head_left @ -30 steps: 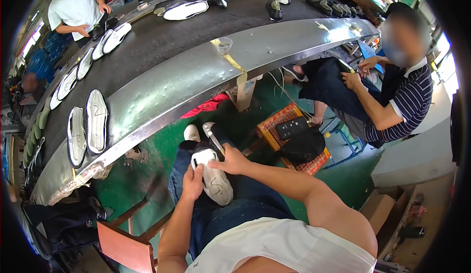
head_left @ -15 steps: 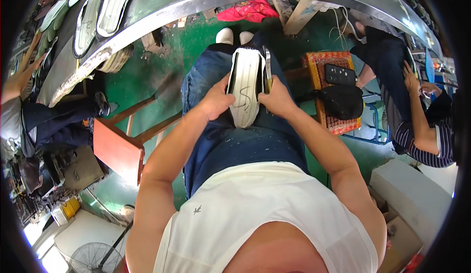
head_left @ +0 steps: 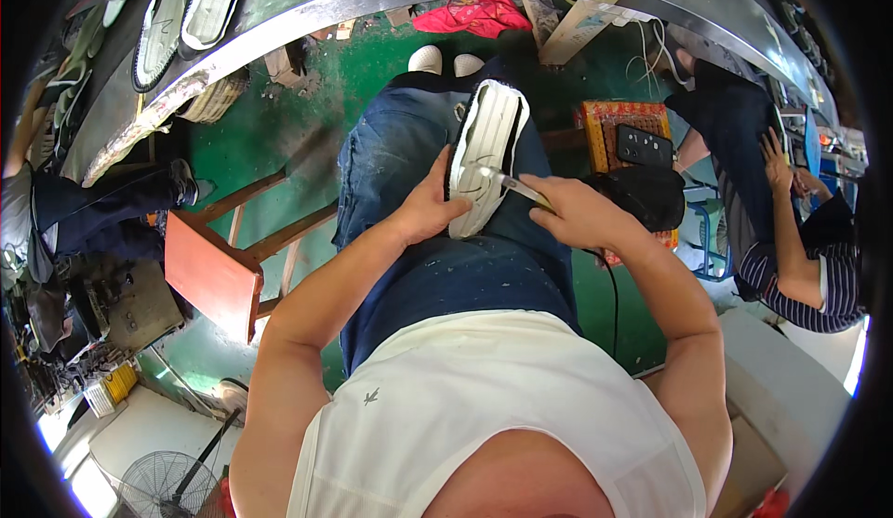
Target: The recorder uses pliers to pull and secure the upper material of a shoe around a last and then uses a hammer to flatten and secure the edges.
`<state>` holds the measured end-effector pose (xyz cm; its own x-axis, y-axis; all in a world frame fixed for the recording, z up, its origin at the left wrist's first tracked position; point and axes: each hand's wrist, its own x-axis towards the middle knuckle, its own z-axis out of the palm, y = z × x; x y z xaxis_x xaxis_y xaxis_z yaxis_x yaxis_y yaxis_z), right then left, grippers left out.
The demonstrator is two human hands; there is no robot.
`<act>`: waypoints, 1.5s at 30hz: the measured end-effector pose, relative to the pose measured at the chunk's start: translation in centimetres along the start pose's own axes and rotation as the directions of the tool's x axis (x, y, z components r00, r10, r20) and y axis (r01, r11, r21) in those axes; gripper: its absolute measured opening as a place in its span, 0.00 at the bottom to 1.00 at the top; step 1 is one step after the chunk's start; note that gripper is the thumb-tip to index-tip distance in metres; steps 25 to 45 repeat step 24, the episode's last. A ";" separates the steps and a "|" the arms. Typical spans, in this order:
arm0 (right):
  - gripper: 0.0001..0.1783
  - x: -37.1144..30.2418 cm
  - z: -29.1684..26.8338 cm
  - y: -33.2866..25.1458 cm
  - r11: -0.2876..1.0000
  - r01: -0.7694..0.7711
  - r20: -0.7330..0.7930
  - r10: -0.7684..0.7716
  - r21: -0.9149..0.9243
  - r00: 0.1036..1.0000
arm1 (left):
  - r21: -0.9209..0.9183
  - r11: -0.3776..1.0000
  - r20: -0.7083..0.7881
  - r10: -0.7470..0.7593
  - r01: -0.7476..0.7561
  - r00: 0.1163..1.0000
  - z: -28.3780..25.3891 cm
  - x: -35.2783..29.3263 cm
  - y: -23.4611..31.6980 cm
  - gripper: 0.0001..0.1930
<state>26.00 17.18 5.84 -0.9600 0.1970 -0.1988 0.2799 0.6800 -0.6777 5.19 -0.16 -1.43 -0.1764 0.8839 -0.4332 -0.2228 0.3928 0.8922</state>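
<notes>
An upturned shoe rests on my lap. Its pale underside bears a dark pen mark, and a white edge runs round it. My left hand grips the shoe's near left side, thumb lying over the underside. In my right hand is a slim tool with a silvery metal end and a yellowish handle; its exact kind is unclear. The tool's end lies over the middle of the underside; whether it touches I cannot tell. My right fingers are wrapped round the handle, partly hidden.
A long grey bench curves across the far side, with several similar shoes at its left. To my left stands a reddish stool. On my right, a beaded seat bears a phone and black bag. Co-workers sit at both sides.
My right hand has left the shoe's side and swung outward, bringing the tool across the underside. The shoe has tilted, its far end leaning right. My left hand keeps its hold.
</notes>
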 end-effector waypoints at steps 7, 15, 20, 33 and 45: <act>0.14 5.9 -4.4 -5.0 0.908 -0.056 0.500 0.280 -0.416 0.819 | -0.524 0.849 0.119 -0.002 0.064 0.993 -0.5 0.5 0.6 0.41; 0.13 3.5 5.0 -1.2 0.994 -0.105 0.038 0.107 -0.042 0.994 | -0.190 0.979 -0.501 -0.032 -0.073 0.865 0.6 3.9 -2.3 0.33; 0.16 5.0 0.4 -0.9 0.987 -0.061 0.166 0.086 -0.151 0.982 | 0.263 0.964 -0.545 0.190 -0.048 0.817 -0.9 3.8 -3.7 0.30; 0.23 6.5 -0.5 -0.3 0.922 -0.044 -0.089 0.010 -0.385 0.996 | 0.418 0.890 -0.480 0.388 -0.183 0.787 -0.3 3.1 -2.4 0.26; 0.23 6.5 -0.5 -0.3 0.922 -0.044 -0.089 0.010 -0.385 0.996 | 0.418 0.890 -0.480 0.388 -0.183 0.787 -0.3 3.1 -2.4 0.26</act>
